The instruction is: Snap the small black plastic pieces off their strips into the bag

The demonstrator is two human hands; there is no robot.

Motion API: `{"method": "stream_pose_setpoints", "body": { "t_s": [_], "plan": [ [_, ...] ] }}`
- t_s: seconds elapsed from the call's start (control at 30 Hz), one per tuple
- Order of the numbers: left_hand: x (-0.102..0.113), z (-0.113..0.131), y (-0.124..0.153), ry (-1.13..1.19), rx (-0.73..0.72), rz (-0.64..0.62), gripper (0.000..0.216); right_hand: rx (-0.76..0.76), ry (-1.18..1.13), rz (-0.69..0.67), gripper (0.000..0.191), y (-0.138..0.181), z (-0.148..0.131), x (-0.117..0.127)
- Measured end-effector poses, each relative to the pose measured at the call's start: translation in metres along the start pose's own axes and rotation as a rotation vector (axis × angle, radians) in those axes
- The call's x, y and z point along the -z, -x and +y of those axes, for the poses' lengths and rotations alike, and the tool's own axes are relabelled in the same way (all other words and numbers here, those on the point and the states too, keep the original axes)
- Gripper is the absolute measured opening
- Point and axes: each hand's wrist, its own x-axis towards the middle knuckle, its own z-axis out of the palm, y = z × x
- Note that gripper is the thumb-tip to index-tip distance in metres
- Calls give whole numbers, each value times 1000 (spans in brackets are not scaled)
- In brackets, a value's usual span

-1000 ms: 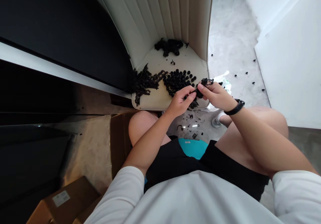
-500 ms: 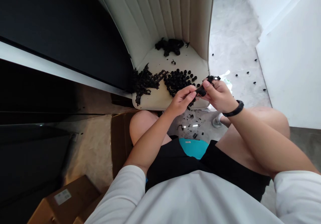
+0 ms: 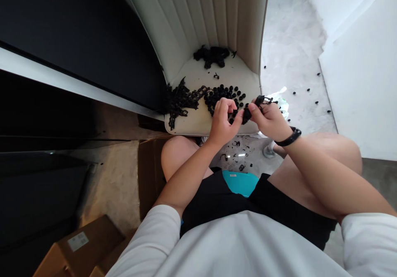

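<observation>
My right hand pinches a strip of soft black rubbery material, with ragged strands sticking out past the fingers. To its left, my left hand has thumb and curled fingers apart, its thumb tip close beside the strip; whether they touch is unclear. Just beyond the left hand lies a pile of small round black pieces on the seat of a cream chair. A tangle of stringy black scrap spreads at the seat's left side. A darker black clump rests against the backrest.
Several loose black pieces dot the grey floor at right. Black scraps lie on the floor below the seat, near a turquoise surface between my legs. A white plastic bag is beside the chair. Cardboard boxes stand at lower left.
My left hand has let go of the black strip and drawn slightly back, its fingers spreading. The right hand keeps its hold on the strip. The view has shifted slightly.
</observation>
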Motion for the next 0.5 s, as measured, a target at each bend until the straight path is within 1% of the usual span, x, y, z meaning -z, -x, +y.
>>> {"method": "stream_pose_setpoints", "body": {
  "t_s": [0.03,0.07,0.17,0.27,0.33,0.43,0.5],
  "plan": [
    [0,2,1,-23,4,13,40,9,62,35,72,-1,2,-1],
    [1,3,3,-33,4,-9,43,18,115,69,72,-2,3,-3],
    [2,3,3,-18,28,-156,57,61,201,102,70,-3,6,-9],
    [3,-2,-1,68,149,-263,69,85,181,37,65,-3,5,-12],
    [4,-6,-4,165,228,-342,72,91,138,-12,62,-2,3,-13],
    [7,-8,-7,313,313,-477,69,101,42,-75,61,-1,0,-12],
    [9,-7,-7,391,357,-527,65,79,-28,-101,63,0,0,-11]
  ]
}}
